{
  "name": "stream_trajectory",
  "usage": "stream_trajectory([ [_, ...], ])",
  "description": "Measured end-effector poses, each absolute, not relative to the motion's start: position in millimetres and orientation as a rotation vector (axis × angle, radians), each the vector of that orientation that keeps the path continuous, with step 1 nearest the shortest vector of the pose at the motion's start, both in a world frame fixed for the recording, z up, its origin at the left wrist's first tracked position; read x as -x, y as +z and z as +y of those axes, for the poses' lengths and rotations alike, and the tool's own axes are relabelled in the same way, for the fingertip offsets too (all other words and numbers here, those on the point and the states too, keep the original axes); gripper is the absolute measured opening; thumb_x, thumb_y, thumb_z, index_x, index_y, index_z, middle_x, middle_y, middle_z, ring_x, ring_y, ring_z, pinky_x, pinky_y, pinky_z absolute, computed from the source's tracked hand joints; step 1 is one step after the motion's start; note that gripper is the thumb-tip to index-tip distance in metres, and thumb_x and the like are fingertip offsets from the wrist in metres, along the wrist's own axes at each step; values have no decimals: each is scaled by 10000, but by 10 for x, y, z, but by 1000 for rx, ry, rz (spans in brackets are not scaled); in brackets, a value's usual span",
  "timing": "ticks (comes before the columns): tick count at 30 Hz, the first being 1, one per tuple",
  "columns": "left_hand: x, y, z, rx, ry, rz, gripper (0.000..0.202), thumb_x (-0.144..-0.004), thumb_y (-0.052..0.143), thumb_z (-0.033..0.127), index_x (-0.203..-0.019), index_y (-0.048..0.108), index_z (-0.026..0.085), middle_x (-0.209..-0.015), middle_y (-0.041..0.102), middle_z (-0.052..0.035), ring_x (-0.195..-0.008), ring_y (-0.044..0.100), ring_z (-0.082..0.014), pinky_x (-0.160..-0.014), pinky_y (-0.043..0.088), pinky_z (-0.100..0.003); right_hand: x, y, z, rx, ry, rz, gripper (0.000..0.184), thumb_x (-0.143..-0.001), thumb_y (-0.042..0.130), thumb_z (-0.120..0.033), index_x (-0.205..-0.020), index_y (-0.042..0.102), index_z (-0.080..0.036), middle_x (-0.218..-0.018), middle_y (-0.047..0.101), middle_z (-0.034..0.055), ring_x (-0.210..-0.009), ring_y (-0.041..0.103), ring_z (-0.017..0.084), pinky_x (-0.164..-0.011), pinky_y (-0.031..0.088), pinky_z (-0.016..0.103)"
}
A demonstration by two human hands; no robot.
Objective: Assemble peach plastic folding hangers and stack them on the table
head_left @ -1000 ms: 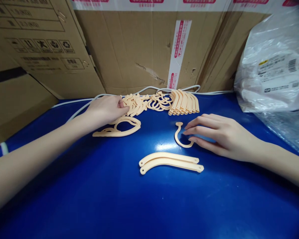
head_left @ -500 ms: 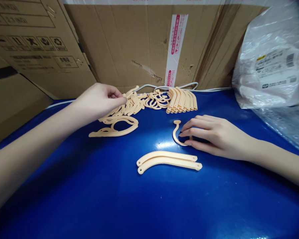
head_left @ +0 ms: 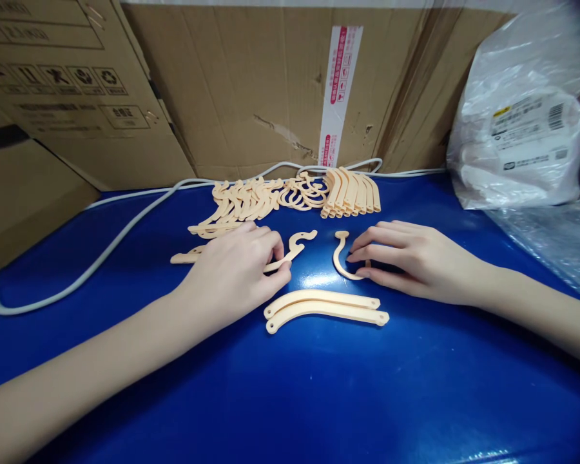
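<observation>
My left hand (head_left: 239,270) rests on the blue table (head_left: 290,386) with its fingers curled round a peach plastic hanger piece (head_left: 292,248) whose curly end sticks out to the right. My right hand (head_left: 410,261) lies flat, fingers stretched out, fingertips touching a peach plastic hook (head_left: 341,256). Two long curved peach bars (head_left: 326,308) lie side by side just in front of both hands. Behind, a heap of hanger pieces (head_left: 241,203), loose hooks (head_left: 307,190) and a row of stacked bars (head_left: 350,192) sit by the back.
Cardboard boxes (head_left: 251,84) wall off the back and left. A white cable (head_left: 101,248) runs across the table's left and back. A white plastic bag (head_left: 517,135) with a barcode label sits at the right, clear film below it.
My left hand has come back from the heap toward me, bringing one hanger piece down onto the table beside the hook. My right hand has stayed on the hook.
</observation>
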State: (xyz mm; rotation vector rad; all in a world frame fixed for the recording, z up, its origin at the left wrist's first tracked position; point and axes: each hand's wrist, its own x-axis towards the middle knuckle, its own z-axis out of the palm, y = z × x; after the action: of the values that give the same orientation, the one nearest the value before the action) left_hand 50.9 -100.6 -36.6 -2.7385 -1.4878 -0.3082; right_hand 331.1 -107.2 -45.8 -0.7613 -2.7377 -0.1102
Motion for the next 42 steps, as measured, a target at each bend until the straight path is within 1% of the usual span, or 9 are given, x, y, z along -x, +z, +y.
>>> stream_trajectory([
  [3, -489, -339, -997, 2747, -242, -1515, 198, -869, 538, 373, -797, 622, 208, -756, 638, -34, -753, 576, -226, -583, 320, -306, -3312, -458, -1074, 770, -101, -2732, 213, -1016, 491, -280, -1039, 666, -162, -1066, 693, 93, -936, 658, 213, -810, 501, 361],
  [8, -417, -265, -862, 2697, -305, -1621, 331, -875, 519, 535, -849, 655, 234, -839, 680, -29, -820, 609, -236, -623, 362, -313, -3301, -460, -1076, 773, -101, -2738, 210, -1015, 491, -270, -1053, 668, -163, -1073, 693, 92, -939, 657, 210, -811, 503, 359],
  [11, -361, -189, -665, 2538, -293, -1744, 327, -881, 491, 514, -877, 647, 228, -908, 700, -45, -832, 625, -235, -628, 371, -310, -3296, -459, -1082, 769, -100, -2739, 220, -1019, 483, -273, -1051, 669, -162, -1070, 695, 93, -939, 657, 211, -811, 504, 360],
  [16, -367, -101, -304, 2415, -163, -1833, 314, -838, 517, 507, -878, 643, 223, -895, 711, -78, -815, 646, -279, -632, 381, -318, -3310, -448, -1098, 767, -105, -2739, 236, -1021, 476, -289, -1045, 675, -164, -1073, 698, 99, -931, 659, 209, -805, 505, 358],
  [21, -447, -108, -135, 2385, -81, -1849, 263, -774, 540, 463, -688, 627, 230, -705, 677, -63, -654, 611, -252, -573, 369, -323, -3338, -431, -1103, 772, -115, -2749, 257, -1024, 457, -292, -1047, 685, -176, -1074, 703, 102, -929, 662, 210, -794, 499, 358],
  [26, -509, -108, -118, 2386, -68, -1843, 222, -732, 545, 400, -612, 616, 227, -579, 623, -45, -566, 578, -218, -551, 361, -317, -3358, -422, -1106, 760, -117, -2749, 239, -1023, 459, -281, -1039, 673, -174, -1081, 700, 101, -932, 655, 212, -799, 486, 355],
  [33, -498, -23, -187, 2360, -212, -1910, 226, -725, 578, 444, -714, 673, 239, -704, 658, -70, -701, 616, -294, -613, 409, -371, -3354, -410, -1120, 760, -135, -2753, 238, -1026, 456, -281, -1042, 669, -175, -1070, 700, 99, -914, 653, 208, -790, 484, 353],
  [39, -425, 62, -528, 2322, -294, -1903, 218, -754, 547, 428, -751, 660, 242, -727, 647, -47, -673, 573, -249, -594, 361, -348, -3351, -423, -1117, 769, -134, -2755, 265, -1032, 437, -294, -1028, 674, -175, -1080, 703, 106, -939, 657, 213, -800, 493, 362],
  [42, -366, -1, -759, 2427, -443, -1882, 204, -742, 553, 423, -711, 638, 240, -705, 633, -25, -635, 563, -211, -577, 350, -335, -3344, -433, -1113, 786, -123, -2753, 263, -1029, 443, -296, -1032, 675, -170, -1083, 702, 108, -941, 663, 221, -800, 504, 376],
])
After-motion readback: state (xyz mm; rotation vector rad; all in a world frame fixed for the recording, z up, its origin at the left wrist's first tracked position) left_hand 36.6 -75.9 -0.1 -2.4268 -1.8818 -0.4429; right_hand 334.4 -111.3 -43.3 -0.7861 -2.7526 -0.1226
